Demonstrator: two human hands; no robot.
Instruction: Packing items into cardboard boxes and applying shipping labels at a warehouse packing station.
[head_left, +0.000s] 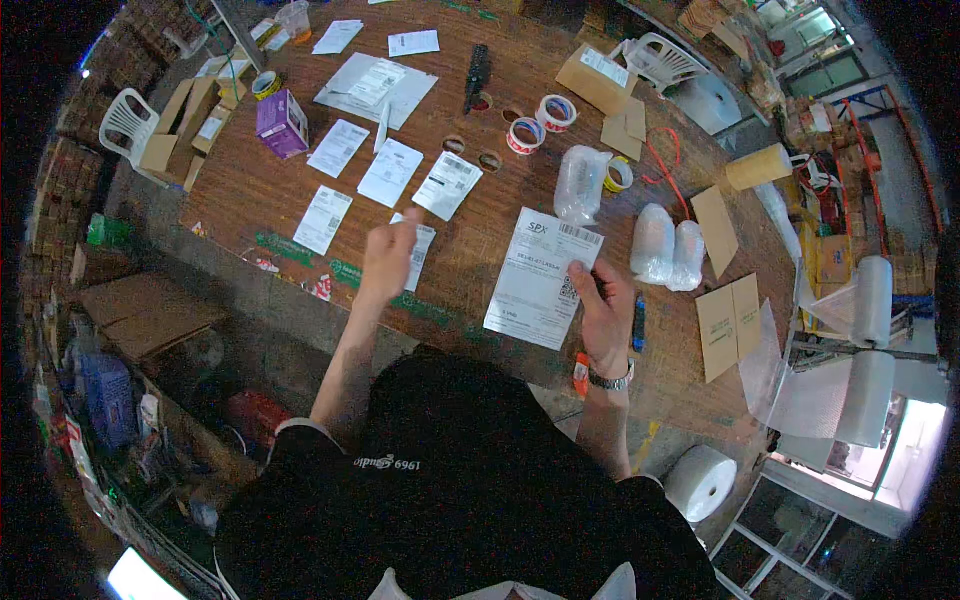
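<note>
My right hand grips a printed shipping label by its right edge, thumb on top, above the front of the wooden table. The label bears writing, a barcode and a square code. My left hand, its fingers curled, is over another paper label and partly covers it; contact between them cannot be made out. Just beyond lie a stack of labels and a second paper stack. To their left are a single label and another paper slip.
Bubble-wrapped items, tape rolls and flat cardboard pieces occupy the table's right side. A purple box stands at the left, a grey mailer bag farther back. A blue cutter lies beside my right wrist. Bubble-wrap rolls stand off the right edge.
</note>
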